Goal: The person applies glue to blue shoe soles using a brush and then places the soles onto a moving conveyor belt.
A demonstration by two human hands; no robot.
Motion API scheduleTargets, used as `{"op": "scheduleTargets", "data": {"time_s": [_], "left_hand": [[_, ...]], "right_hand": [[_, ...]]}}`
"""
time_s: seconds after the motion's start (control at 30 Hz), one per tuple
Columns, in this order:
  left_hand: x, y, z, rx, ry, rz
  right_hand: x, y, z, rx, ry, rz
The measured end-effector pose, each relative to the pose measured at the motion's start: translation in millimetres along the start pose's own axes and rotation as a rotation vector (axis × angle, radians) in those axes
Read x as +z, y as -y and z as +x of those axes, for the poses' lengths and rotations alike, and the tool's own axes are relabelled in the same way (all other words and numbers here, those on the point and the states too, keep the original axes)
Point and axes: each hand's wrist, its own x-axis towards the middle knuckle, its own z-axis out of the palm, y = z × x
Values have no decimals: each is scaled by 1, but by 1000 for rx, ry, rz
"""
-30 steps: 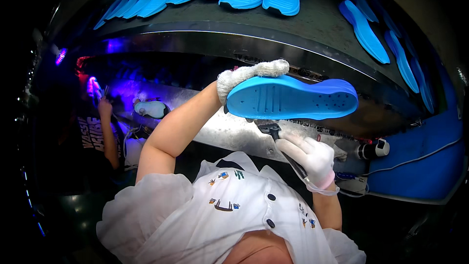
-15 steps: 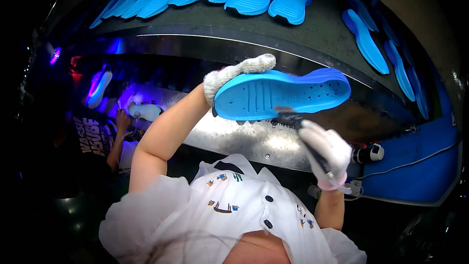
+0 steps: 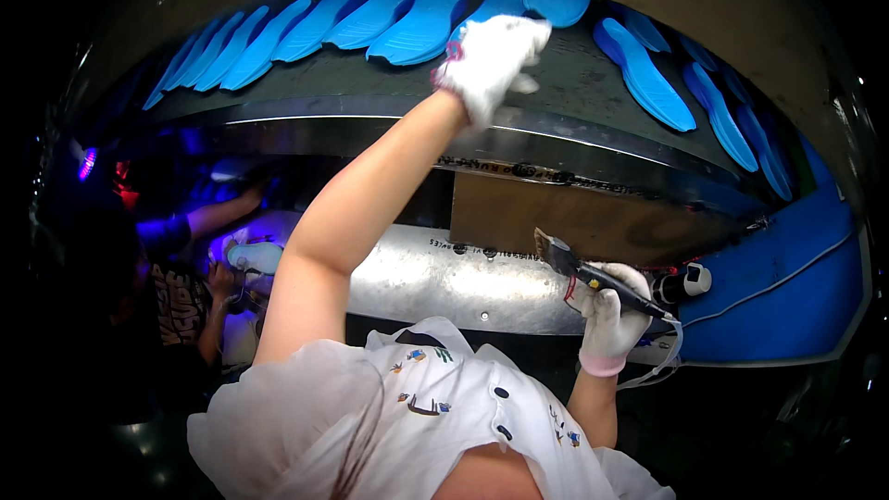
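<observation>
My left hand [image 3: 498,56], in a white knit glove, is stretched over the dark conveyor belt [image 3: 315,83], thumb spread from the fingers and nothing visible in its grasp. Just past its fingertips lies a light blue shoe sole [image 3: 558,5]; a second blue sole [image 3: 500,5] is partly hidden behind the hand. Lower down, at the right, my gloved right hand [image 3: 607,324] is closed round a black-handled brush [image 3: 607,280] with a flat bristle tip and a pale tube trailing from its back end.
More blue soles [image 3: 417,26] lie in a slanted row along the belt, others [image 3: 648,74] on its right part. Below run a metal shelf [image 3: 417,278] and brown board [image 3: 537,213]. A blue panel [image 3: 778,287] with a cable stands right. At left, a co-worker's hand [image 3: 220,280] touches a pale sole.
My left hand has let go of the sole it held and moved up over the belt. The brush has come away from the sole, with my right hand slightly lower.
</observation>
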Motion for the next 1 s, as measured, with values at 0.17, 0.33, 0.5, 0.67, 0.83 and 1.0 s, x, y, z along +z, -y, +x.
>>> {"op": "scheduleTargets", "data": {"time_s": [0.17,0.33,0.5,0.67,0.83,1.0], "left_hand": [[-45,38,-16,169,-320,1235],[-52,37,-33,389,-335,1178],[-55,62,-124,513,-359,427],[-55,50,-187,104,-83,-1158],[-48,104,-142,-154,663,-1448],[-14,105,-148,-70,458,-1417]], "right_hand": [[-10,-9,-12,349,-169,112],[2,-19,-3,354,-327,126],[-17,-30,7,385,-371,114],[-16,-39,15,465,-431,390],[-9,-33,12,517,-353,527],[14,-23,38,446,-219,340]]}}
